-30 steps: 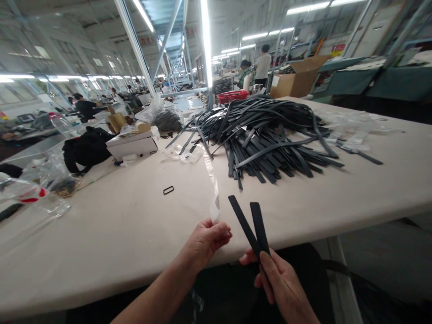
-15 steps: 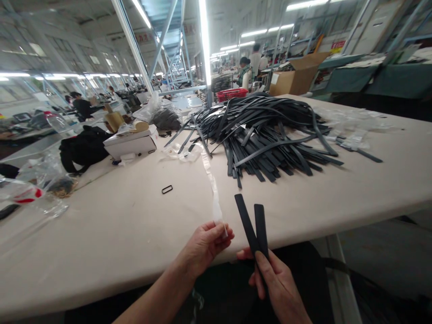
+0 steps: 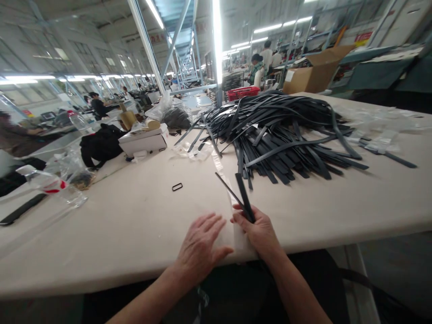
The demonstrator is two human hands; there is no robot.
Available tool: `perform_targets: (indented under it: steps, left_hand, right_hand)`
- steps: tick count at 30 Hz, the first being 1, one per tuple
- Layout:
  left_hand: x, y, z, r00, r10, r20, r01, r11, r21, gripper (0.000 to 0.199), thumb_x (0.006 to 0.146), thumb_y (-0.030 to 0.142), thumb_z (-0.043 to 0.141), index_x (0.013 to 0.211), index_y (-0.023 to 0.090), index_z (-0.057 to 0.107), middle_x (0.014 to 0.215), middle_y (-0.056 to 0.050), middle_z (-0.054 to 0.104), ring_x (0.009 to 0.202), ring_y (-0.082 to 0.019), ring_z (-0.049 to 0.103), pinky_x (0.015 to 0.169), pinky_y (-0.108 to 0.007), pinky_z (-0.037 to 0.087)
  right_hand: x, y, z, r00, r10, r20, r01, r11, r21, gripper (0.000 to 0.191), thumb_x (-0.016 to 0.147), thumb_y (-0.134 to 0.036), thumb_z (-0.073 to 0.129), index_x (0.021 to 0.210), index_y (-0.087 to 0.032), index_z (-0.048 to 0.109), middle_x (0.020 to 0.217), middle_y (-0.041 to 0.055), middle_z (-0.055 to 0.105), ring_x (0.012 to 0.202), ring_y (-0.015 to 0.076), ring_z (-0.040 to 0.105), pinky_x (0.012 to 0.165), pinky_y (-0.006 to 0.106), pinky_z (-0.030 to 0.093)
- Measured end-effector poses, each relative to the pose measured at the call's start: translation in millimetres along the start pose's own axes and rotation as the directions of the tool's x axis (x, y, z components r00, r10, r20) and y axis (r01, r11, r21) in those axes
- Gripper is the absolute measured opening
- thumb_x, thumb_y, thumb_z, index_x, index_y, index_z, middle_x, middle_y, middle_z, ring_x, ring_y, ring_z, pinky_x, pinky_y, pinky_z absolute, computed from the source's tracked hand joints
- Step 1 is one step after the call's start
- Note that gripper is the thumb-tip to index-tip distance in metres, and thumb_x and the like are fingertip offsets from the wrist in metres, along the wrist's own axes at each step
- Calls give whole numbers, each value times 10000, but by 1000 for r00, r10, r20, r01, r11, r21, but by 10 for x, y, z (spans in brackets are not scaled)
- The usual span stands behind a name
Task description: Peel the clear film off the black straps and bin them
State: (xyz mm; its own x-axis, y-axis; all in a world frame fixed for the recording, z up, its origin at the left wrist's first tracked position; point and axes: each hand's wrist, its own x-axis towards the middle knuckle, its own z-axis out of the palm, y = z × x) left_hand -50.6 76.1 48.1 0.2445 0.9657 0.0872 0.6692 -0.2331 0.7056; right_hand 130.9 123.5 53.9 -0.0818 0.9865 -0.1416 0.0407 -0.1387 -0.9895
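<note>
My left hand [image 3: 204, 245] lies spread near the table's front edge, holding nothing, with its fingers just left of a white tape-like strip [image 3: 241, 238]. That strip runs across the table from a crumpled clear plastic piece [image 3: 202, 152]. In my right hand [image 3: 261, 231] is a black strap [image 3: 245, 195]; its two ends stick out past the fingers, one seen broadside and one almost edge-on. Part of the strap is hidden by the hand. A black rectangular ring [image 3: 177, 186] rests farther back on the left.
A big heap of black straps [image 3: 280, 139] covers the back of the table [image 3: 128, 234]. To the left are a white box [image 3: 143, 140], a black bag [image 3: 101, 144] and a plastic bottle [image 3: 56, 186]. A cardboard box [image 3: 315, 72] and a red basket [image 3: 243, 93] stand behind.
My left hand has let go of the white strip and opened out. The strip now lies on the table, and my right hand has moved over it with the strap. The view has turned slightly left.
</note>
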Motion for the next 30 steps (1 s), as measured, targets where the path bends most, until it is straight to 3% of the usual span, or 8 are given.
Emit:
perform_targets:
  steps: [3,7,10,13,17,21,24,30]
  left_hand:
    - [-90,-324,-174,993,-122,-5,112,896,429,799,803,498,676,1438,86,420,1525,-214,373,1438,-369,290,1180,-562,203]
    - [-360,-435,-234,975,-162,153,64,860,506,851,820,566,627,1475,101,348,1547,-210,330,1435,-348,308,1179,-559,222]
    - [-648,-308,-176,967,13,255,-97,943,318,840,769,610,667,1457,210,398,1511,-145,431,1398,-338,377,1169,-555,249]
    - [-795,-145,-122,980,137,141,-142,989,28,353,856,426,648,1152,234,667,1125,-72,729,1065,-235,649,1033,-405,432]
    - [-622,93,-100,990,-142,21,141,933,-330,124,818,250,668,722,197,726,659,-5,712,643,-135,628,661,-235,462]
    - [-353,294,-1,944,-288,161,324,717,-617,112,715,239,712,626,171,700,568,6,666,542,-109,536,536,-206,391]
    - [-246,351,86,941,-294,168,329,676,-660,175,752,272,679,617,161,681,565,-6,651,545,-113,532,544,-211,403]
    - [-111,395,94,927,-271,257,370,563,-739,262,824,332,613,961,151,746,844,-70,749,737,-185,674,755,-292,521]
  right_hand:
    - [2,34,-67,995,35,-92,-36,999,-3,474,711,-514,726,1008,-150,668,700,58,713,551,141,547,478,237,367]
    - [-16,28,-111,997,30,-70,-30,1000,-3,466,720,-523,726,994,-150,673,695,53,715,514,117,492,476,235,339]
    - [-12,43,-113,999,6,-48,-7,1000,-15,431,740,-509,719,977,-151,675,691,50,714,561,129,514,512,241,361]
    - [-12,65,-112,999,-2,-46,1,1000,-13,427,748,-503,719,991,-155,672,700,44,714,545,119,486,499,240,332]
    - [-68,52,-90,999,31,-33,-29,999,45,445,743,-505,733,1015,-160,661,727,40,721,506,94,431,469,232,286]
    - [-168,0,-80,999,24,-36,-21,997,70,437,748,-511,730,1009,-167,661,726,24,724,457,66,364,452,228,270]
    - [-227,-36,-103,999,-3,-39,6,998,65,401,774,-500,713,1014,-183,661,728,8,724,453,67,385,463,228,307]
    - [-269,-75,-115,996,-80,-34,79,997,-21,341,834,-474,653,1019,-188,663,771,27,734,606,131,569,581,244,444]
